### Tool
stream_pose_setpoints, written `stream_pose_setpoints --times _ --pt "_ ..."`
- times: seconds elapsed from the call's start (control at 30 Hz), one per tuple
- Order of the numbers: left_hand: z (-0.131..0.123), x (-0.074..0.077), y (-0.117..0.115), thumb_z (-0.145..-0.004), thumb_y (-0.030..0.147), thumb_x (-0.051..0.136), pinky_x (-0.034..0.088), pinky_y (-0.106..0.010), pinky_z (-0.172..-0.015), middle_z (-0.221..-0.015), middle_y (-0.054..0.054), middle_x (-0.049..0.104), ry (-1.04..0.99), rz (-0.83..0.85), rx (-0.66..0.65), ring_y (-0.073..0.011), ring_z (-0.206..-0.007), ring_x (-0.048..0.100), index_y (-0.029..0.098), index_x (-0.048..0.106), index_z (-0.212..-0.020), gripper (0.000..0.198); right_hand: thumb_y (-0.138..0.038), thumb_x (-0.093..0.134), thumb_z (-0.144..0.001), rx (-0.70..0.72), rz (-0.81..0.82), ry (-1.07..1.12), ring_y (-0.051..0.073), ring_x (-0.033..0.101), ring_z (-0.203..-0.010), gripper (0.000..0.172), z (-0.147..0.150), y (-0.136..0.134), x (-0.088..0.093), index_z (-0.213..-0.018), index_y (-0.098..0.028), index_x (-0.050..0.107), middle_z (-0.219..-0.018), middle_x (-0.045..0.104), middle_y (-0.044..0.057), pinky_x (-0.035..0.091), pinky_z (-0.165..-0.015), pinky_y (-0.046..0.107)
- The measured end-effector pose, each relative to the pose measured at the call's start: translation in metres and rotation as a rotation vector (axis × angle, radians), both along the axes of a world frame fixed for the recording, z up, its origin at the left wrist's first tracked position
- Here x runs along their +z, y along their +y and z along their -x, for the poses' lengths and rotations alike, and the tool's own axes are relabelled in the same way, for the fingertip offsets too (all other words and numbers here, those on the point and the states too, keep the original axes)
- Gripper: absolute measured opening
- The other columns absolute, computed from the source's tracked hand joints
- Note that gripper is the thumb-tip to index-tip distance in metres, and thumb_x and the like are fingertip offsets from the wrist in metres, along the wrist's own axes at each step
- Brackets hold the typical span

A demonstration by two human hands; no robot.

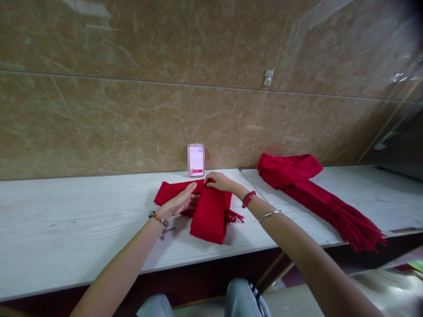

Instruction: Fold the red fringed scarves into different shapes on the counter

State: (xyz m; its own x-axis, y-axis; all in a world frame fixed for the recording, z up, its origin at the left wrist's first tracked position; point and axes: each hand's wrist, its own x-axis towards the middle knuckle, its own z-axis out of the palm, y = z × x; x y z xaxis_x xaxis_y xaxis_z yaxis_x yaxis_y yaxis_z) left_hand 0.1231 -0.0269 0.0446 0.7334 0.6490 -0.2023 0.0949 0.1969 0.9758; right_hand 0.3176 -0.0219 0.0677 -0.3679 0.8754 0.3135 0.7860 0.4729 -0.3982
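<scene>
A red scarf [209, 220] lies folded on the white tabletop, one band crossing over another, with some fringe showing at its right side. My left hand [180, 202] grips the scarf at the left of the crossing, its thumb on top and its fingers tucked beneath the cloth. At the top of the crossing band, my right hand [218, 181] pinches the red cloth between bent fingers. Part of the lower layer is hidden by the upper band and my hands.
A second red scarf [297, 185] lies to the right, its fringe hanging over the table's front edge. A phone [196, 160] with a lit screen leans against the tiled wall [132, 119] behind. The white table [66, 233] runs along that wall.
</scene>
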Motion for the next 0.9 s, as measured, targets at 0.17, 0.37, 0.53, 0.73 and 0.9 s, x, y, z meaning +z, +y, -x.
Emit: stream_pose_setpoints --times 0.17,0.37,0.53,0.73,0.9 --pt "-0.007 -0.011 0.000 -0.075 0.016 0.064 0.044 -0.023 -0.059 -0.067 0.002 0.059 -0.017 -0.193 0.242 -0.0131 -0.063 0.059 0.018 0.019 -0.138 0.077 -0.014 0.058 -0.075 -0.299 -0.191 0.220 0.020 0.054 -0.099 0.020 -0.004 -0.019 -0.015 -0.095 -0.016 0.063 -0.102 0.062 0.010 0.040 -0.089 0.034" --pt "-0.005 -0.023 0.008 -0.076 0.021 0.063 0.041 -0.023 -0.056 -0.065 0.004 0.056 0.037 -0.306 0.210 -0.0129 -0.061 0.057 0.014 0.026 -0.135 0.071 -0.026 0.060 -0.076 -0.461 0.140 0.446 0.022 0.058 -0.096 0.031 -0.026 -0.074 -0.053 -0.105 -0.017 0.059 -0.103 0.064 0.010 0.044 -0.087 0.038" --pt "-0.004 -0.022 0.007 -0.073 0.022 0.064 0.041 -0.022 -0.054 -0.067 0.003 0.057 0.053 -0.305 0.206 -0.0122 -0.059 0.057 0.013 0.027 -0.135 0.073 -0.027 0.072 -0.065 -0.326 0.181 0.416 0.020 0.059 -0.089 0.038 -0.004 -0.068 -0.053 -0.100 -0.018 0.059 -0.097 0.065 0.005 0.046 -0.079 0.034" --pt "0.000 -0.017 0.009 -0.075 0.022 0.061 0.038 -0.019 -0.050 -0.064 0.004 0.057 0.063 -0.299 0.218 -0.0107 -0.056 0.055 0.013 0.028 -0.135 0.069 -0.025 0.072 -0.065 -0.298 0.164 0.166 0.016 0.056 -0.071 0.025 -0.006 -0.064 -0.038 -0.085 -0.014 0.061 -0.083 0.065 0.004 0.043 -0.064 0.028" --pt "0.002 -0.013 0.011 -0.074 0.023 0.060 0.034 -0.018 -0.047 -0.062 0.004 0.056 0.080 -0.362 0.247 -0.0096 -0.051 0.050 0.012 0.032 -0.133 0.066 -0.027 0.064 -0.071 -0.331 0.195 0.137 0.017 0.058 -0.070 0.016 -0.018 -0.079 -0.011 -0.080 -0.014 0.065 -0.077 0.066 0.004 0.043 -0.065 0.029"
